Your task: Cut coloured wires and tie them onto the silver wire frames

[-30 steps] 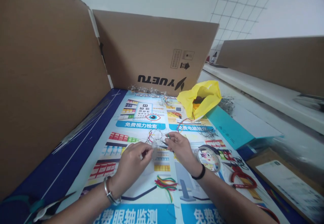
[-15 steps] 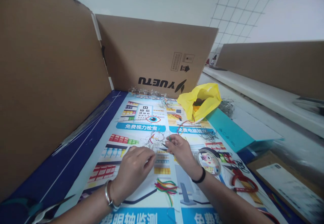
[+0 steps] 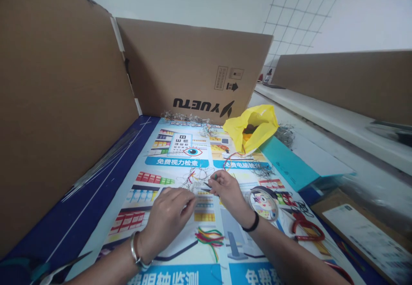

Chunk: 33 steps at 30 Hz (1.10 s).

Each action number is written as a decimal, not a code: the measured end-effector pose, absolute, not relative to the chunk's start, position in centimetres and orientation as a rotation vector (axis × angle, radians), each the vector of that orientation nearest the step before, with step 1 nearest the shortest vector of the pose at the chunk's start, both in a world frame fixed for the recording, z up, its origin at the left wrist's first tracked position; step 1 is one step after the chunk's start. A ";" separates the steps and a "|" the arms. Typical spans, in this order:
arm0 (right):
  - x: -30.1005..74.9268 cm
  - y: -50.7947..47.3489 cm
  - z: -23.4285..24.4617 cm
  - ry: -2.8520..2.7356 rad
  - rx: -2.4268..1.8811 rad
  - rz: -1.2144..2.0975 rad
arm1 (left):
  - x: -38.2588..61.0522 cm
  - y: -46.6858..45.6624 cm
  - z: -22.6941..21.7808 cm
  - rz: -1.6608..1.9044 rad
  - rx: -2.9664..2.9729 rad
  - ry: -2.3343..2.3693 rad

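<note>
My left hand (image 3: 169, 216) is closed in a pinch, its fingertips at the near edge of a small tangle of thin silver and coloured wire (image 3: 197, 178) lying on a printed poster (image 3: 180, 156). My right hand (image 3: 227, 189) is also pinched, holding a thin green-tipped wire at the right side of the same tangle. The two hands are close together, about a finger's width apart. A loose bunch of red, yellow and green wires (image 3: 209, 237) lies on the poster just below them.
Cardboard walls (image 3: 193, 74) stand at the left and back. A yellow bag (image 3: 251, 128) and a teal box (image 3: 289, 165) sit at the back right. A round badge (image 3: 264, 202), red-handled pliers (image 3: 305, 229), scissors (image 3: 48, 270) and a brown parcel (image 3: 360, 229) lie around.
Both hands stay pinched at the wire tangle, with only small finger shifts. The view has drifted slightly.
</note>
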State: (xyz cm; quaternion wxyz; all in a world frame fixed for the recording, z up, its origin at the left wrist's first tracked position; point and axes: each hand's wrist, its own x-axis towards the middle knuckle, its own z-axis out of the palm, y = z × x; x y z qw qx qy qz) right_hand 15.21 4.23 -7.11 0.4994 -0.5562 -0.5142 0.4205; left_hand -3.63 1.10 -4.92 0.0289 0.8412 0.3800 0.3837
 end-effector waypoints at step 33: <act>15.4 4.4 -7.4 -1.206 -1.307 1.091 | -4.0 2.1 -5.4 1.178 2.213 1.326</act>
